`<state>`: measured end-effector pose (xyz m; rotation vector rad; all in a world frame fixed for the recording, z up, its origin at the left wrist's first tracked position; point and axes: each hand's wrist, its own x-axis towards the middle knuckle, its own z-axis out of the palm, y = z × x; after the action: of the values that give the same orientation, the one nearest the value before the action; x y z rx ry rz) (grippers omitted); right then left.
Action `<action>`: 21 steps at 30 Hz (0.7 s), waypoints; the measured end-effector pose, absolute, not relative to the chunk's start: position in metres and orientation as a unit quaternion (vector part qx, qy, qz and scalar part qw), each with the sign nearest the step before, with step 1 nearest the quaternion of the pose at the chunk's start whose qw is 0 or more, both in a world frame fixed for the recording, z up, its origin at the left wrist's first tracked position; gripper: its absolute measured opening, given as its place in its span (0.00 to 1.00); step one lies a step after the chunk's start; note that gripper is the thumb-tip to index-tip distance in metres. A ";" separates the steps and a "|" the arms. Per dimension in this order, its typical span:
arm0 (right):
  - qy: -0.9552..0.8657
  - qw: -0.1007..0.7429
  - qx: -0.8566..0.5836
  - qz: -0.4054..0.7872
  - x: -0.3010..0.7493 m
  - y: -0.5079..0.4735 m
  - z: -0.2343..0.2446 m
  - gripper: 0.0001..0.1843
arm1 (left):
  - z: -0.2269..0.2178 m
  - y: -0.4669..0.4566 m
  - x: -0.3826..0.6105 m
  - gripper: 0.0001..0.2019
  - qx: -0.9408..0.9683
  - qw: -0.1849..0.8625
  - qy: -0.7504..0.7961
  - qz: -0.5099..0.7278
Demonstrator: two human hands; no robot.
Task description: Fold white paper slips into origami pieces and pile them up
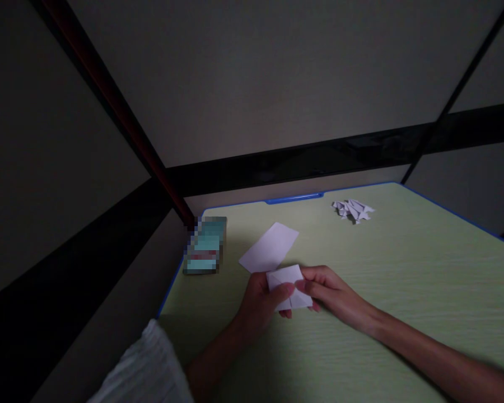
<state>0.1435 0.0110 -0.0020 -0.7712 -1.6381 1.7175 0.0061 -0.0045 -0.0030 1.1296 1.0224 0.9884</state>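
A small white folded paper (289,280) with crease lines is held just above the green table (403,291). My left hand (262,302) pinches its left side with thumb on top. From the right, my right hand (330,291) grips the same paper, fingers closed on its edge. A flat white sheet (269,247) lies on the table just behind the hands.
A pile of several small folded white paper pieces (353,210) sits at the far right of the table. A teal box (205,246), partly blurred, stands at the table's left rear corner. The table has a blue rim (294,197); dark wall beams run behind it.
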 end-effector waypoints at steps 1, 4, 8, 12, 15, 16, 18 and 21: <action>-0.622 0.316 -0.297 0.652 0.144 0.010 -0.002 0.14 | -0.003 -0.005 0.006 0.16 0.487 0.614 0.451 0.428; -0.620 0.315 -0.301 0.653 0.145 0.007 0.000 0.15 | -0.001 -0.007 0.005 0.16 0.489 0.614 0.451 0.425; -0.604 0.322 -0.289 0.669 0.144 -0.001 0.001 0.16 | -0.002 -0.012 0.003 0.16 0.504 0.626 0.421 0.420; -0.567 0.352 -0.279 0.690 0.140 -0.002 -0.005 0.16 | -0.004 -0.013 0.003 0.17 0.493 0.628 0.420 0.431; -0.558 0.370 -0.268 0.693 0.139 0.003 -0.010 0.15 | -0.004 -0.008 0.005 0.17 0.495 0.606 0.445 0.436; -0.555 0.375 -0.270 0.692 0.139 0.006 -0.011 0.14 | -0.004 -0.007 0.005 0.17 0.495 0.598 0.453 0.438; -0.550 0.383 -0.276 0.689 0.140 0.009 -0.012 0.14 | -0.004 -0.004 0.006 0.16 0.493 0.592 0.460 0.441; -0.551 0.387 -0.272 0.688 0.140 0.012 -0.012 0.14 | -0.006 -0.002 0.006 0.16 0.478 0.602 0.451 0.454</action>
<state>0.1398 0.0116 -0.0119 -0.6924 -1.4019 1.7499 0.0062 -0.0016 -0.0065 1.1070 1.0444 1.0506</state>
